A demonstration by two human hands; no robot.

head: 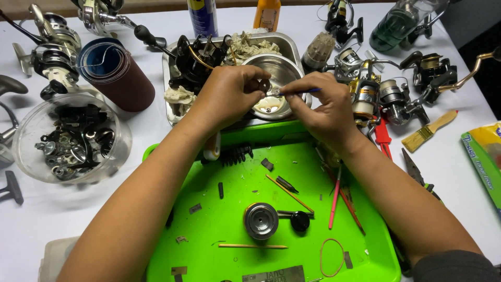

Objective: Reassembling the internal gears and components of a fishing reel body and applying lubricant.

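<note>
Both hands meet over a metal bowl inside a steel tray — left hand pinching a small part, right hand beside it. A plastic tray lies nearer; a tub of parts sits left, fishing reels right.

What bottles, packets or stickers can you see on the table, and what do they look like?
Blue spray can: top edge, behind the metal tray, a cylinder with a label.
Orange bottle: just right of the can, with a paler label.
Yellow and green packet: right edge of the table, flat plastic bag.
Grey label strip: bottom edge of the green tray, a flat rectangle.
</note>
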